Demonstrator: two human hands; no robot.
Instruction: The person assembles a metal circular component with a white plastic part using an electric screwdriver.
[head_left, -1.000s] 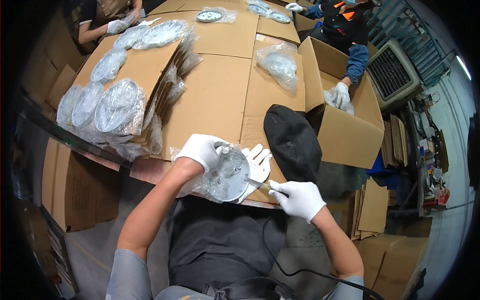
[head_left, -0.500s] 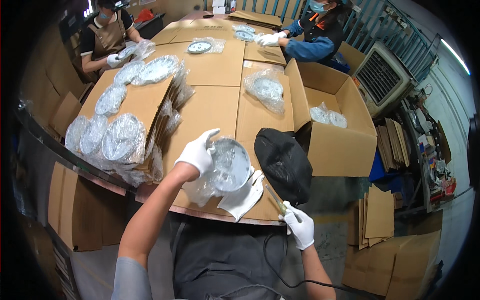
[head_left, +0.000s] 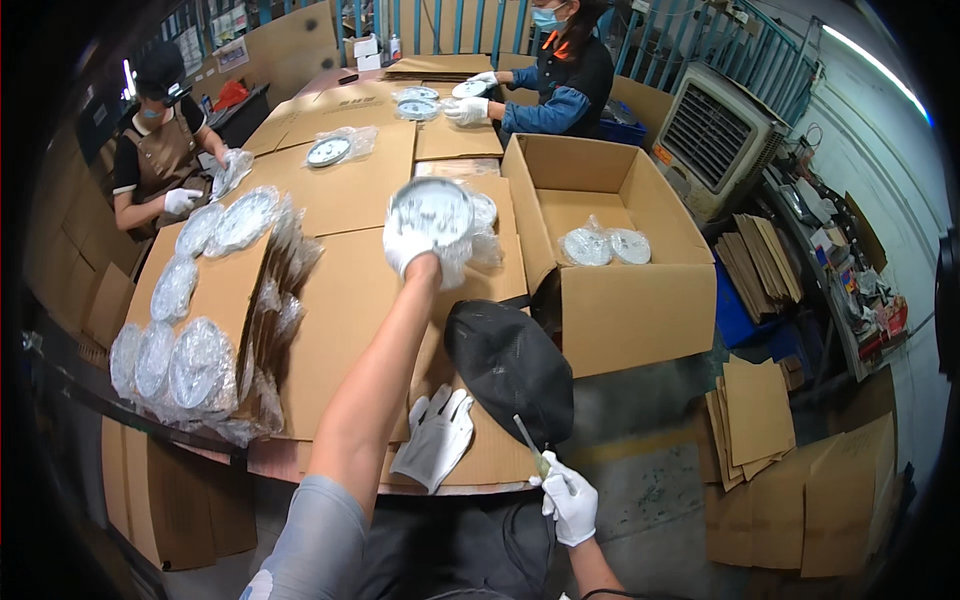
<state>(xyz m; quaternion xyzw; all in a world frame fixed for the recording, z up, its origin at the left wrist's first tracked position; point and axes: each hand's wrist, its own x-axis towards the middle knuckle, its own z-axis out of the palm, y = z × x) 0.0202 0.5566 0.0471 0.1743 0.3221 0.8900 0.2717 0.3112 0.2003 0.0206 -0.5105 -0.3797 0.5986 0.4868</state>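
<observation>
My left hand, in a white glove, reaches out over the table with its fingers closed on the near edge of a round grey disc in clear plastic wrap. Another wrapped disc lies partly hidden right behind it. At the table's front edge, my gloved right hand grips a screwdriver, its thin shaft pointing up and left. The shaft passes close to a black mesh-like bag. To the left of the bag lies a loose white and grey glove.
Wrapped discs top a cardboard stack at left. An open carton on the right holds two wrapped discs. Two co-workers in white gloves handle parts across the table. Cardboard sheets and an air cooler stand at right.
My left hand has carried the wrapped disc forward, away from me, toward the other wrapped disc. The loose glove is now uncovered. My right hand still holds the screwdriver. The whole view has shifted.
</observation>
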